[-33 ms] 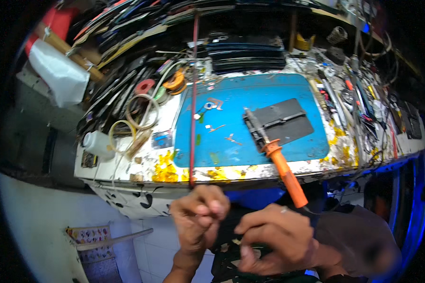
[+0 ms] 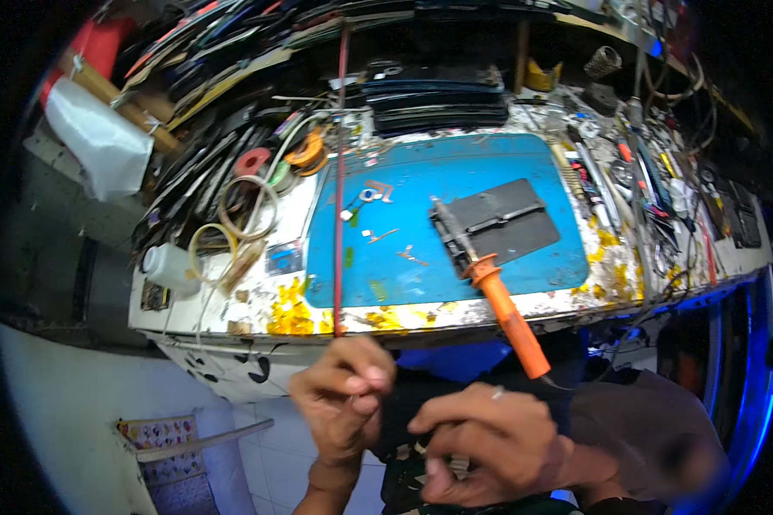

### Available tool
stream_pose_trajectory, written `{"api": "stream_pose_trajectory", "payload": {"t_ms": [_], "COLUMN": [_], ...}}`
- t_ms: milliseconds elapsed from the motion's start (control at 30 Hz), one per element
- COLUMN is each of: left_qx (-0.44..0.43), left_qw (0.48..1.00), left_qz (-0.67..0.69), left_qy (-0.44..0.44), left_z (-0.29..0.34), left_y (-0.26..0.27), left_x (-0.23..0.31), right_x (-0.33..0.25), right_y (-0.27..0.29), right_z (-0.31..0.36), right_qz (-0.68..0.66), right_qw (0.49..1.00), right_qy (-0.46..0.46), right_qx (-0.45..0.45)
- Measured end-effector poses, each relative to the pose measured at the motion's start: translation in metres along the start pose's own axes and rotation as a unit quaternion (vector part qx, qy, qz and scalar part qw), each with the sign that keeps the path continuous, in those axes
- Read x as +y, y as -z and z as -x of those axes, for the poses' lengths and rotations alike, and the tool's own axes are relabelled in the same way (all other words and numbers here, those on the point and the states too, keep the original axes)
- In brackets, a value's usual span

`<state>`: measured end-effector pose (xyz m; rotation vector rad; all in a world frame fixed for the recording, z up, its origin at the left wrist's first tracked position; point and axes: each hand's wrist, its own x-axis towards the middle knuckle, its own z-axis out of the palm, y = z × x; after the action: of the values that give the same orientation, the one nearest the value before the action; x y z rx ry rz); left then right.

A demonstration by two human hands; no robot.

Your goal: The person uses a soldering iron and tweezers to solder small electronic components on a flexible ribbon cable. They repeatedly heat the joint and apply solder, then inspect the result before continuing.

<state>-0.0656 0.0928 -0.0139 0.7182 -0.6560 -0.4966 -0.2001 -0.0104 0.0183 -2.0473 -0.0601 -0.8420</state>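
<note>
Both hands are in front of the bench edge, above my lap. My left hand (image 2: 343,396) is closed in a pinch, thumb against the fingertips; anything between them is too small to make out. Beside it, my right hand (image 2: 494,438) has loosely bent fingers, the thumb apart from them, with nothing visible in the gap. Nearest to them is a soldering iron (image 2: 514,326) with an orange handle, which juts over the bench edge. Its metal shaft rests on a dark grey rectangular panel (image 2: 524,227) with a black strip across it, lying on a blue mat (image 2: 386,283).
Small copper-coloured scraps (image 2: 412,256) lie on the mat. To its left are rolls of tape (image 2: 253,210), an orange spool (image 2: 305,153) and a white bottle (image 2: 170,268). Stacked dark panels (image 2: 438,107) stand behind; tools (image 2: 605,184) crowd the right. A red upright rod (image 2: 341,215) crosses the view.
The whole view has shifted slightly, so the bench appears a little further left. Both hands have also drifted slightly left, keeping nearly the same finger positions.
</note>
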Motion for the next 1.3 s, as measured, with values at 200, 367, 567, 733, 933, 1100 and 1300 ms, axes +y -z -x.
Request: {"api": "stream_pose_trajectory", "payload": {"t_ms": [200,367,567,733,933,1100,1300], "left_qx": [-0.131,-0.186,-0.215,-0.246,-0.211,-0.203,-0.197], "left_qw": [0.844,0.787,0.753,0.745,0.771,0.786,0.788], "left_qz": [-0.483,-0.547,-0.582,-0.581,-0.557,-0.537,-0.533], "left_qy": [-0.193,-0.215,-0.219,-0.218,-0.225,-0.228,-0.237], "left_z": [-0.022,-0.022,-0.017,-0.014,-0.009,-0.010,-0.012], "left_y": [0.001,-0.010,-0.012,-0.019,-0.036,-0.036,-0.038], "left_x": [0.016,0.020,0.027,0.036,0.028,0.022,0.020], "right_x": [-0.007,-0.006,-0.008,-0.014,-0.005,-0.005,0.000], "right_y": [0.011,0.021,0.023,0.030,0.036,0.041,0.049], "right_z": [0.025,0.031,0.026,0.025,0.022,0.022,0.020], "right_qz": [0.030,0.002,0.020,0.008,0.080,0.073,0.030], "right_qw": [0.985,0.991,0.997,0.994,0.991,0.990,0.994], "right_qy": [-0.016,-0.049,-0.062,-0.074,-0.044,-0.060,-0.064], "right_qx": [-0.170,-0.125,-0.044,0.077,0.096,0.102,0.084]}}
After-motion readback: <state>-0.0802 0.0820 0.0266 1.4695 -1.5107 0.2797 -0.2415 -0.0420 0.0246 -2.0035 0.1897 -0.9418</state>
